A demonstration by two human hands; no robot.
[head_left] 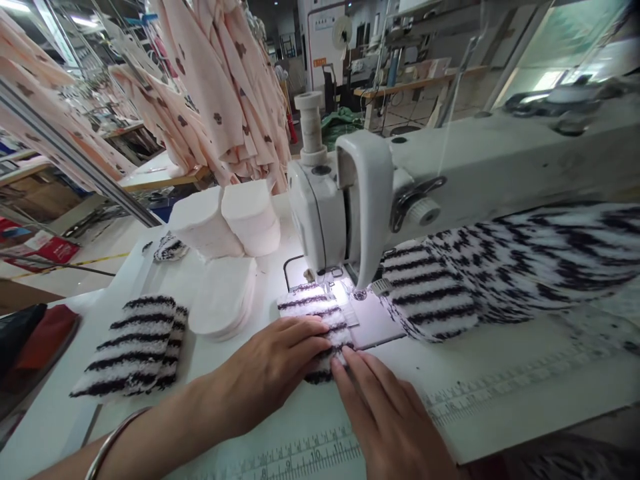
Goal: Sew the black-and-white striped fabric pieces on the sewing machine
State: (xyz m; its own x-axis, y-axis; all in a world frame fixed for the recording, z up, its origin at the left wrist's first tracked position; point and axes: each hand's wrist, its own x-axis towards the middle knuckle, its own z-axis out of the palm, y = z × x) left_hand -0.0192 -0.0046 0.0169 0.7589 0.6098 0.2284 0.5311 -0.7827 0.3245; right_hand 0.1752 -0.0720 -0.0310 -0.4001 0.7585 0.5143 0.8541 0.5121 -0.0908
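A black-and-white striped fuzzy fabric piece [311, 303] lies at the lit needle area of a white sewing machine [320, 220], its far end close to the presser foot. My left hand [273, 363] rests flat on top of the fabric, fingers stretched out toward the right. At the fabric's near right edge, the fingertips of my right hand [385, 407] press down, fingers extended. Neither hand is wrapped round anything. The needle tip is too small to make out.
Striped pieces [133, 347] lie at the left, beside stacks of white pads [223, 293]. More striped fabric [430, 290] sits under the machine arm. A printed ruler [315, 457] runs along the table's front. Pink patterned cloth [225, 93] hangs behind.
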